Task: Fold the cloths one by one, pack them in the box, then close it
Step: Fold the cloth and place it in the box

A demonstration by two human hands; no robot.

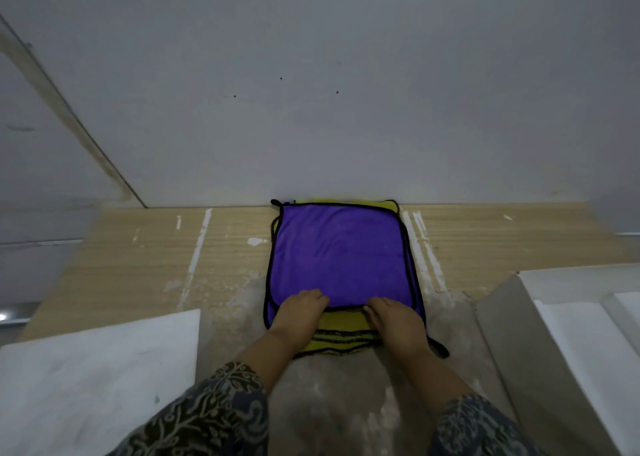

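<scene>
A purple cloth (337, 251) with black edging lies flat on top of a stack of cloths on the wooden table (145, 258), against the wall. Yellow cloths (341, 339) stick out beneath it at the near edge and at the far corner. My left hand (301, 313) and my right hand (393, 318) sit side by side at the purple cloth's near edge, fingers curled at that hem. Whether they pinch it or only press on it I cannot tell. A white box (568, 324) with an open flap stands at the right.
A white sheet or lid (100, 376) lies at the near left on the table. The grey wall (311, 92) rises directly behind the cloth stack. Bare wood shows to the left and right of the stack.
</scene>
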